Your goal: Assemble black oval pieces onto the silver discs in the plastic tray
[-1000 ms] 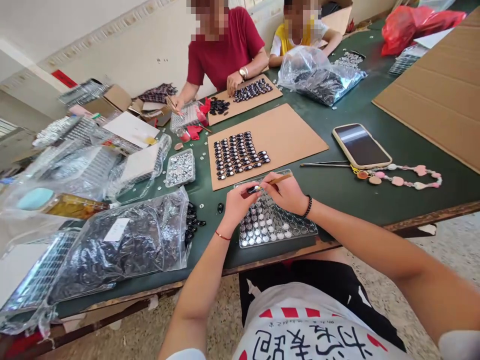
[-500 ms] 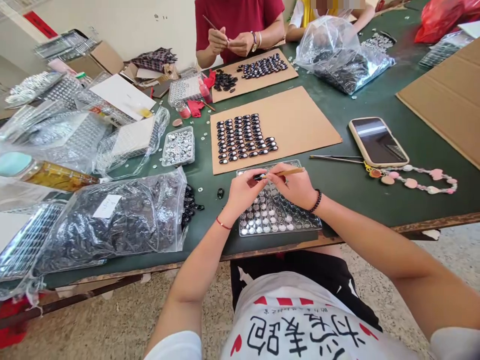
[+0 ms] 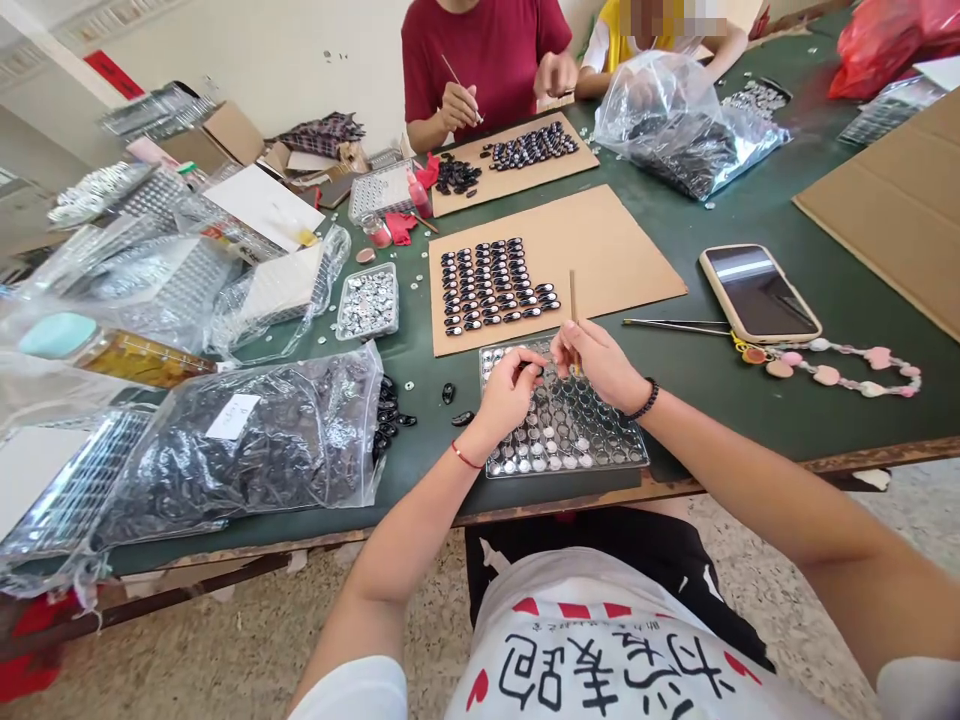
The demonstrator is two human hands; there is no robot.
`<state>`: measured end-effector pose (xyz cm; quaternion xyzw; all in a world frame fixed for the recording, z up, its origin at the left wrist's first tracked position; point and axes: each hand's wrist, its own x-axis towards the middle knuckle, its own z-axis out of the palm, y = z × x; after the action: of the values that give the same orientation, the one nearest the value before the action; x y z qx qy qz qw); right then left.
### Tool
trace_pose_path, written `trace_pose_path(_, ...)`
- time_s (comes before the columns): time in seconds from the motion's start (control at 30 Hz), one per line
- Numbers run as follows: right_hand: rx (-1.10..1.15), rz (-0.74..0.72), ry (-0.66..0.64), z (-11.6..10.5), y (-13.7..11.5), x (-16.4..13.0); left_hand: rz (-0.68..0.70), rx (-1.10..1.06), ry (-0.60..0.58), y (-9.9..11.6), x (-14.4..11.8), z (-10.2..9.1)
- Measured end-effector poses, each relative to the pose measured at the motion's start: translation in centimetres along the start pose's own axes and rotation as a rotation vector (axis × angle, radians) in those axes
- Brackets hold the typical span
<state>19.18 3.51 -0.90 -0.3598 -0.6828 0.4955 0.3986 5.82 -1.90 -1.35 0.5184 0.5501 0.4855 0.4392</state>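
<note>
My left hand [image 3: 510,388] pinches a small black piece over the clear plastic tray [image 3: 600,440] of shiny round pieces. My right hand [image 3: 596,362] grips a thin wooden stick [image 3: 573,298] that points up and away from me, its lower end down at the tray. Both hands hover close together above the tray's far half. Just beyond lies a cardboard sheet [image 3: 615,250] with rows of finished black pieces [image 3: 491,283].
A bag of black pieces [image 3: 247,450] lies at my left, loose ones [image 3: 390,405] beside it. A phone [image 3: 757,292], tweezers [image 3: 664,322] and a bead string [image 3: 832,362] lie at the right. Two other people [image 3: 487,60] work across the green table [image 3: 720,400].
The stick in my right hand swung from lying level to pointing upright. My left hand dropped slightly toward the tray. The person in red lowered their hands.
</note>
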Motion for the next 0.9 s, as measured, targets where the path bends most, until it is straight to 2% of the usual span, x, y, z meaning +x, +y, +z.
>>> trace_pose_path(0.07,-0.127,-0.016,0.006,-0.2,0.0,0.1,-0.022,-0.027,-0.012,0.0,0.0,-0.1)
trace_pose_path(0.17,-0.341,-0.117,-0.032,-0.2,-0.1,-0.1,-0.053,-0.143,-0.031,-0.2,0.2,-0.4)
trace_pose_path(0.27,-0.364,-0.151,-0.087,0.0,-0.1,-0.2,-0.067,-0.238,-0.024,-0.5,0.5,-0.5)
trace_pose_path(0.37,-0.352,-0.137,-0.065,-0.1,0.1,-0.1,-0.114,-0.214,-0.050,0.0,0.5,-0.9)
trace_pose_path(0.47,-0.358,-0.073,-0.058,-0.8,0.5,1.3,-0.036,0.095,-0.029,1.0,-0.6,-2.2)
trace_pose_path(0.57,-0.385,-0.017,-0.047,-2.1,1.4,4.8,0.118,0.691,0.146,1.0,-2.9,-4.5)
trace_pose_path(0.6,-0.402,-0.017,-0.035,-2.5,1.9,6.3,0.117,0.860,0.208,0.7,-3.8,-5.3)
trace_pose_path(0.67,-0.473,-0.032,0.013,-3.2,3.1,9.6,0.031,1.102,0.306,-0.3,-5.4,-6.9)
trace_pose_path(0.77,-0.618,0.010,0.065,-3.5,5.0,13.4,-0.113,1.243,0.328,-1.9,-7.0,-8.3)
trace_pose_path(0.9,-0.704,0.031,0.025,-3.0,6.7,15.0,-0.129,1.307,0.347,-2.9,-7.0,-8.3)
